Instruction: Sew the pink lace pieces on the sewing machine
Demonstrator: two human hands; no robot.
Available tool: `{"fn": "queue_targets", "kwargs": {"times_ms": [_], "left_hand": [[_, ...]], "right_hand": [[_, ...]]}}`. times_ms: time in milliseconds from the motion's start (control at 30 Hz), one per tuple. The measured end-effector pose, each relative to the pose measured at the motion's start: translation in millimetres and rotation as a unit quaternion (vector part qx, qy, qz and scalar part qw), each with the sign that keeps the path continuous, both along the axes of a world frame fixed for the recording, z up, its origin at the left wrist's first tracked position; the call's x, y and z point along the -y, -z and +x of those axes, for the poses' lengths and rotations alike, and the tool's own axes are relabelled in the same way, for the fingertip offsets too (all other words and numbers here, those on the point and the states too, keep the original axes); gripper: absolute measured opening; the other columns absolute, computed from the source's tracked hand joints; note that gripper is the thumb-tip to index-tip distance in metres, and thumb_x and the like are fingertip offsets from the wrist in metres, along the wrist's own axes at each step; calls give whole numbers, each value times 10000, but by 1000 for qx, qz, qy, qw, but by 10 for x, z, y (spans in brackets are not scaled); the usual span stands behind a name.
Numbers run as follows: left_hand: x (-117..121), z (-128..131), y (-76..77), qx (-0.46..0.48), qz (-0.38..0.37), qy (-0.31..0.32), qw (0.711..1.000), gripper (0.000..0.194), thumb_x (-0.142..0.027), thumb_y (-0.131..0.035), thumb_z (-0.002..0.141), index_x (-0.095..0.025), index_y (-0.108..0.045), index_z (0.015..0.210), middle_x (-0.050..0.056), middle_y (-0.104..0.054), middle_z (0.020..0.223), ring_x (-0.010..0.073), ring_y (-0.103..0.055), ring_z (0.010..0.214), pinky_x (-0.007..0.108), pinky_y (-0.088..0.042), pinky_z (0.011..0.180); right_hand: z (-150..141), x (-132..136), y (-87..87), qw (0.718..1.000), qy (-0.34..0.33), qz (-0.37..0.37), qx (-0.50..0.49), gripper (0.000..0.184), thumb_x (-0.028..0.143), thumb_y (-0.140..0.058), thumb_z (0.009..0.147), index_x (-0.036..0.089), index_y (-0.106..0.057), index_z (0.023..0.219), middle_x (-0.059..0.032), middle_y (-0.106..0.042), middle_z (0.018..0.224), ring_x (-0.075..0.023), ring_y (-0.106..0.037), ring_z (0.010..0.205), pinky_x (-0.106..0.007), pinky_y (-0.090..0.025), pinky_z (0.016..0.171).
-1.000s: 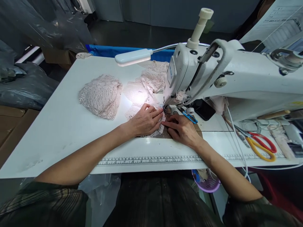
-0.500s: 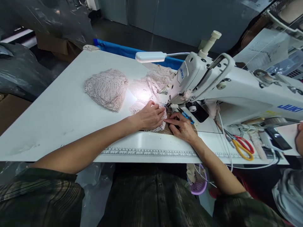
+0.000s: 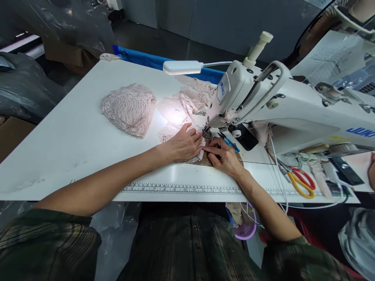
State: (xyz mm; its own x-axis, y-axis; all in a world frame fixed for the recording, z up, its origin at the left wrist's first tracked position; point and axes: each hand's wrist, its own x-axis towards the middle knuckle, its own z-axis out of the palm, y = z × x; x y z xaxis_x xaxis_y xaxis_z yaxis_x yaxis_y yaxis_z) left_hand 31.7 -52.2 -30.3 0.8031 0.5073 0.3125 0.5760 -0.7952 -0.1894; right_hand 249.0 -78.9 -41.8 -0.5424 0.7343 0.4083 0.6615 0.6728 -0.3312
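My left hand (image 3: 183,145) lies on a pale pink lace piece (image 3: 166,133) and presses it flat just in front of the needle of the white sewing machine (image 3: 281,105), fingers together. My right hand (image 3: 224,156) rests beside it to the right, fingertips pinching the lace edge near the presser foot. Both hands touch the same lace piece under the machine head.
A stack of pink lace cups (image 3: 129,109) sits at the left of the white table (image 3: 73,156), more lace (image 3: 195,95) behind the lamp (image 3: 181,67). Blue snips (image 3: 230,143) lie by the needle, red-and-yellow scissors (image 3: 301,181) at right. A ruler strip (image 3: 181,190) edges the table. Another person (image 3: 359,238) is at far right.
The hands stay on the lace at the needle with hardly any shift. The camera view has swung right and then settled slightly, bringing another person into view at the right edge.
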Motion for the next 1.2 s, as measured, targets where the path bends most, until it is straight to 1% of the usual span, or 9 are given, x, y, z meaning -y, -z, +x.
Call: {"fn": "queue_targets", "kwargs": {"times_ms": [133,333,467,600,733,833,1000,1100,1200], "left_hand": [[6,14,-30,-19,-1,-5,1000,415,-303,-328,1005,-72,-632,1170,173,-646,1163,269,-590,961,509,-346,1028],[-37,33,-11,-5,-12,-7,1000,398,-303,-379,991,-67,-630,1190,191,-606,1288,289,-590,1010,560,-380,1034],[-70,33,6,19,-27,-11,999,375,-303,-432,972,-75,-633,1191,191,-602,1301,293,-591,1000,581,-410,1017],[-103,32,-2,28,-37,-10,999,382,-307,-431,972,-69,-625,1199,197,-594,1312,299,-587,1002,603,-419,1008],[-128,46,-15,38,-65,-28,997,396,-303,-442,967,-56,-618,1220,206,-603,1287,313,-581,1025,606,-413,1011],[-134,65,-25,46,-84,-51,994,378,-289,-450,961,-80,-625,1224,188,-635,1226,311,-579,1014,595,-411,1005],[-125,103,-42,38,-76,-85,993,380,-302,-406,982,-95,-625,1213,178,-647,1198,297,-566,982,538,-434,947],[-107,119,-38,43,-70,-92,992,369,-302,-397,988,-102,-623,1201,174,-652,1184,285,-563,957,491,-447,887],[-85,124,-27,49,-53,-99,992,361,-315,-407,989,-101,-620,1188,169,-652,1175,277,-562,945,460,-443,846]], "right_hand": [[8,2,-12,1000,-2,-17,21,339,145,-513,866,268,-738,1086,-67,-597,1000,-180,-574,893,-355,-531,812],[26,-16,-35,999,-7,-7,37,327,161,-506,895,251,-724,1120,-98,-586,1029,-200,-563,900,-379,-530,800],[18,-33,-45,999,1,-15,52,337,172,-494,908,255,-706,1155,-100,-577,1012,-199,-548,876,-371,-529,771],[1,-38,-59,998,15,-18,59,342,174,-459,920,226,-698,1160,-114,-576,1014,-201,-543,848,-370,-523,756],[-14,-58,-95,995,26,-17,94,357,170,-443,917,197,-678,1184,-128,-585,1004,-211,-550,836,-350,-508,717],[-32,-88,-146,991,27,-17,133,369,167,-432,911,184,-650,1209,-141,-594,1015,-209,-551,785,-336,-484,660],[-94,-116,-203,984,43,-36,168,374,143,-430,896,165,-626,1214,-154,-606,996,-203,-551,707,-320,-438,598],[-104,-111,-182,986,47,-47,154,375,141,-437,899,167,-622,1224,-150,-612,1011,-201,-572,727,-314,-459,621],[-26,-131,-177,991,40,-77,99,367,195,-435,928,176,-628,1239,-151,-606,1072,-203,-603,781,-327,-498,697]]}}
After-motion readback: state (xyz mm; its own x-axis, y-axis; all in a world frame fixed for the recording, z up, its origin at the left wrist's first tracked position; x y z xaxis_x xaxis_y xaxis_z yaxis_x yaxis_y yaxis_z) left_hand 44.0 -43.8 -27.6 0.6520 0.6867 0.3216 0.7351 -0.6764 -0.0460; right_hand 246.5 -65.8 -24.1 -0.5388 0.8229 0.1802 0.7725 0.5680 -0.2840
